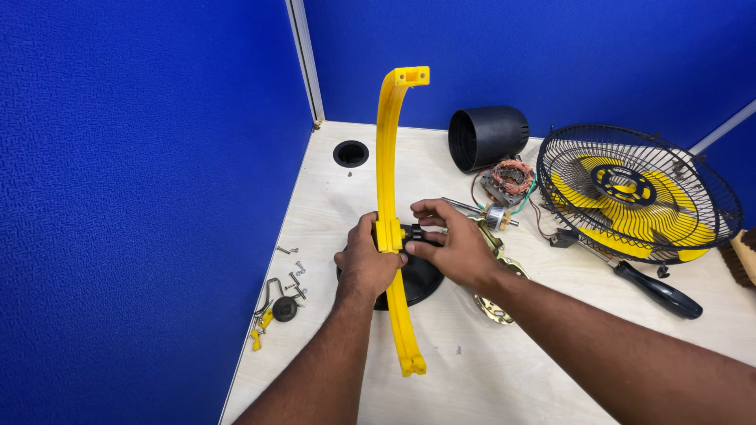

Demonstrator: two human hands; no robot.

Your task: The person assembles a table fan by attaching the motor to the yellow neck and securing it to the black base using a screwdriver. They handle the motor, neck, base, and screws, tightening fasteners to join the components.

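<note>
Two hands meet on a curved yellow plastic bracket (387, 173): left hand (366, 264) wraps it, right hand (453, 248) pinches its black clip (416, 234).

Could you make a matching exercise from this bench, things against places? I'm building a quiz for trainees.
Things:
1. yellow arc
2. fan guard
3. black housing
4. screws

Places:
A. lying at the table's right side
B. scattered near the left edge, by the blue wall
C. held upright between the left hand and right hand
D. lying on its side at the back, open end facing left

Pairs: 1-C, 2-A, 3-D, 4-B
</note>
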